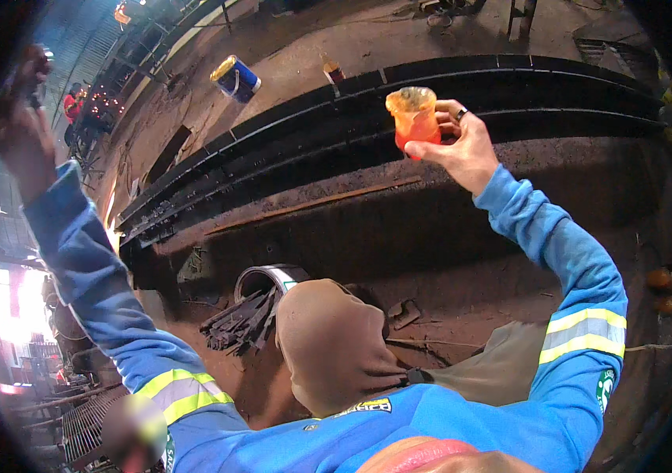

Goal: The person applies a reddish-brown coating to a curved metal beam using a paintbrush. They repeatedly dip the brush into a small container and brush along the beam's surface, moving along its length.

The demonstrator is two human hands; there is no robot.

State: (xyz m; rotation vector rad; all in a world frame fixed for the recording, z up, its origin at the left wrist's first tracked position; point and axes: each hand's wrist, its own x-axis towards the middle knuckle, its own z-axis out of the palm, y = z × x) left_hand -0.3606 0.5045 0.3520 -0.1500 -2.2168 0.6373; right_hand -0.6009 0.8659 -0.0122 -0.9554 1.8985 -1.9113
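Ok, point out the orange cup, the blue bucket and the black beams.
Orange cup [415,118], head view, on its side wall.
Blue bucket [237,79], head view, on its blue side.
Black beams [336,134], head view, on the top of the long stack.

Upper left I've got a blue bucket tipped over, long black steel beams across the middle, scrap strips lower center.
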